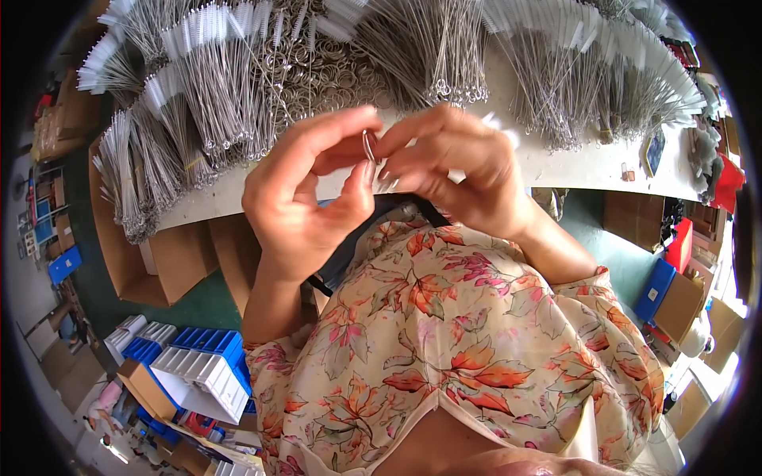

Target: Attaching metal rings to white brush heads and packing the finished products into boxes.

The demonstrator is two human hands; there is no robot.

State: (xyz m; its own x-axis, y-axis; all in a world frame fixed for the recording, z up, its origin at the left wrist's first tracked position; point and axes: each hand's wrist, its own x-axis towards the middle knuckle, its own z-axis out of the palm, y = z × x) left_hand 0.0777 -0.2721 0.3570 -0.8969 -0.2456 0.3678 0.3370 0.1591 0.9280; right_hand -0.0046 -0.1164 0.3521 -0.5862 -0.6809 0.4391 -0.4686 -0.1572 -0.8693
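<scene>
My left hand (298, 194) is raised in front of the table edge, thumb and fingertips pinching a small metal split ring (368, 146) held upright. Close against it on the right is my right hand (472, 170), its fingers curled and blurred by motion, the fingertips meeting the ring. Something small and shiny shows below those fingertips, too smeared to name. A blurred white bristly patch (502, 131) sticks out beyond the right knuckles; whether the hand holds it I cannot tell. Behind the hands lies a pile of loose metal rings (325, 75).
Bundles of thin wire brushes with white bristles (210, 87) cover the white table (548, 165) to the left, with more brushes (567, 75) to the right. Below the table's left end stands an open cardboard box (178, 266). White and blue plastic bins (202, 373) are at lower left.
</scene>
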